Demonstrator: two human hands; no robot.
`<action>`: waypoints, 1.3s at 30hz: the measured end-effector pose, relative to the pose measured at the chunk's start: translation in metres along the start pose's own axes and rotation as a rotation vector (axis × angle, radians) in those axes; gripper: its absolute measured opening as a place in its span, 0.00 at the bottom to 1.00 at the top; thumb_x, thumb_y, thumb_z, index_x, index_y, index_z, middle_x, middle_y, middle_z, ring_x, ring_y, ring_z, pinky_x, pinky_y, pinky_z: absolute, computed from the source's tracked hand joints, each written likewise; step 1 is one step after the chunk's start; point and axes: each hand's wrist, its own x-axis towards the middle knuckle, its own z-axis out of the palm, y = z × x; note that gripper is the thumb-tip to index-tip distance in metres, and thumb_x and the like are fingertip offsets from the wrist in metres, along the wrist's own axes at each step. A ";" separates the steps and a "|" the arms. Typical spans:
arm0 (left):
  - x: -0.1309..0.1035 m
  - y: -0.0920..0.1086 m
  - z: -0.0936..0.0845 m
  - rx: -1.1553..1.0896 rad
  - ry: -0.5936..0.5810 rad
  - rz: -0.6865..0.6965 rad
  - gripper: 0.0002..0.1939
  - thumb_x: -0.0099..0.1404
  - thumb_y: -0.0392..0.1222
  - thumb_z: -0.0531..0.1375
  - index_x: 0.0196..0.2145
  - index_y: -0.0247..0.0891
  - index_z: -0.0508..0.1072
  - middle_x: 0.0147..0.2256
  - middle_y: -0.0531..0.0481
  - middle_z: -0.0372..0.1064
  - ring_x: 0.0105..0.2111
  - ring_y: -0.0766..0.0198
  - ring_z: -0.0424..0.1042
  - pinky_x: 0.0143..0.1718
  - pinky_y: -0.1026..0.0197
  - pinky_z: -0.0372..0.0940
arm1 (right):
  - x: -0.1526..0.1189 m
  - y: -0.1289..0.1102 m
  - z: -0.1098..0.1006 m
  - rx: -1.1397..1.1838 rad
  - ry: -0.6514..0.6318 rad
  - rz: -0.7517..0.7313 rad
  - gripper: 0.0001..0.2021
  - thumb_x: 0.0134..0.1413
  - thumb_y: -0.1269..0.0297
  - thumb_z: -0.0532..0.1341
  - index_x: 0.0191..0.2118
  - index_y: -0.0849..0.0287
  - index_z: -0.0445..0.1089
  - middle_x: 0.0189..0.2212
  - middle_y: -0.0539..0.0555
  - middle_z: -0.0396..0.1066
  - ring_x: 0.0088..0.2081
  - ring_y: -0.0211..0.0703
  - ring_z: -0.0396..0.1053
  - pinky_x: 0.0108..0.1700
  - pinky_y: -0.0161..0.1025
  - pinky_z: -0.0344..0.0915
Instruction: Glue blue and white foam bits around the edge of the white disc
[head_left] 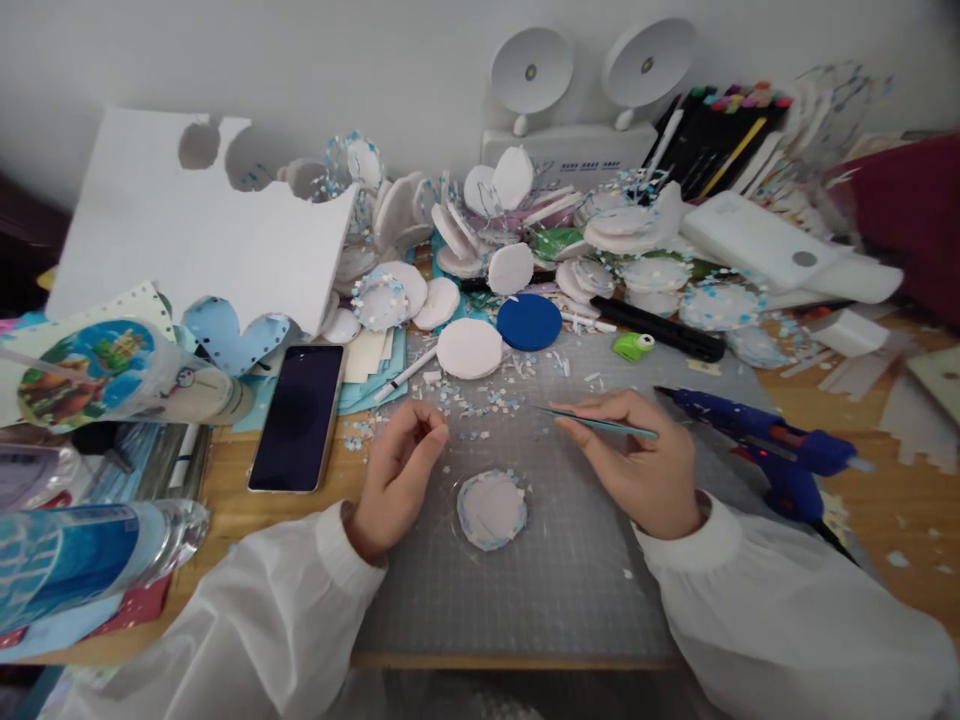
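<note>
White sleeves (255, 600) are seen nearest. Tweezers (604, 424) are gripped by the right hand (654, 465); the left hand (394, 485) is curled, contents undetermined. Between the wrists, a bit-edged disc (491, 510) is borne by the mat (525, 610). Fine piecework is judged underway; steady tips are called for.

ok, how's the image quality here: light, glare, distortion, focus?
Head view: soft, diffuse light, no hard shadows; upper corners darker. Head view: phone screen dark, no strong glare; pale highlights on the clear bottle. Head view: wide-angle stretch, strongest at the side edges. Head view: slightly soft overall; paper scraps blur into specks, tweezers readable but their tip is faint.
</note>
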 end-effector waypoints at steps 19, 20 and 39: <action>-0.007 -0.002 -0.001 0.270 0.033 0.216 0.25 0.63 0.33 0.55 0.19 0.38 0.41 0.17 0.60 0.38 0.18 0.74 0.41 0.19 0.66 0.43 | -0.003 0.009 0.007 -0.128 -0.130 -0.175 0.05 0.49 0.69 0.66 0.32 0.53 0.70 0.31 0.51 0.77 0.34 0.45 0.73 0.41 0.46 0.67; -0.007 -0.001 -0.001 0.282 0.023 0.233 0.25 0.63 0.32 0.55 0.19 0.38 0.40 0.17 0.60 0.37 0.17 0.74 0.41 0.18 0.67 0.43 | -0.002 0.009 0.007 -0.123 -0.128 -0.166 0.05 0.49 0.70 0.66 0.32 0.53 0.70 0.31 0.51 0.77 0.35 0.46 0.73 0.40 0.46 0.67; -0.009 0.003 -0.001 0.336 -0.072 0.318 0.24 0.63 0.31 0.55 0.18 0.38 0.41 0.17 0.60 0.37 0.16 0.76 0.41 0.18 0.67 0.43 | 0.002 0.011 0.012 -0.236 -0.149 -0.231 0.05 0.51 0.71 0.64 0.33 0.54 0.70 0.31 0.51 0.77 0.34 0.44 0.72 0.41 0.46 0.62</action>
